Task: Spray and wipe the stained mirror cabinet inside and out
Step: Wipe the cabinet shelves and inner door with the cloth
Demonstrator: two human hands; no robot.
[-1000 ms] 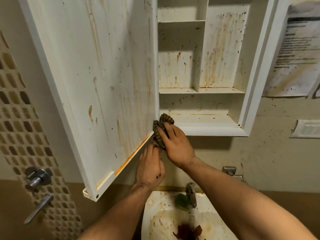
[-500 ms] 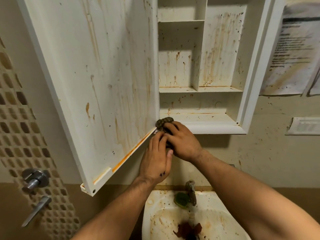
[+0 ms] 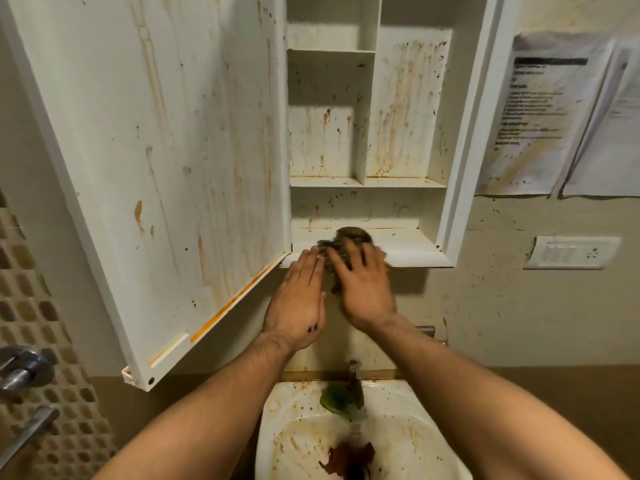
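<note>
The white mirror cabinet hangs open on the wall, its shelves and back streaked with brown and orange stains. Its door swings out to the left, the inner face stained too. My right hand presses a dark striped cloth on the front lip of the bottom shelf; the hand is blurred with motion. My left hand lies flat beside it, fingers straight, fingertips at the shelf's lower edge near the door hinge corner.
Below is a stained white sink with a tap, a green item and dark red debris at the drain. Papers and a switch plate are on the right wall. Metal door handles sit at far left.
My right hand slid the cloth rightward from the door's hinge corner onto the bottom shelf lip. My left hand rose to the shelf edge.
</note>
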